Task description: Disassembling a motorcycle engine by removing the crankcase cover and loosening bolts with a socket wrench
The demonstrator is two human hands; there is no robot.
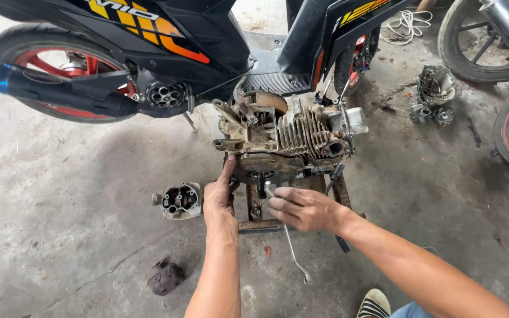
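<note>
Clenched around a slim metal tool (290, 247), the right hand (304, 207) sits at lower centre of the frame, the tool's shaft trailing down toward the concrete floor (60, 235). Its left hand (220, 194) rests open, fingers touching the lower edge of the grimy engine (284, 138) on a rusty stand (254, 218) mid-frame. A detached cylinder head (179, 200) lies just left.

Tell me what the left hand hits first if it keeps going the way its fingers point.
Probably nothing new: the left hand points up the frame, and its fingertips already seem to touch the lower edge of the engine block. Depth is unclear.
</note>
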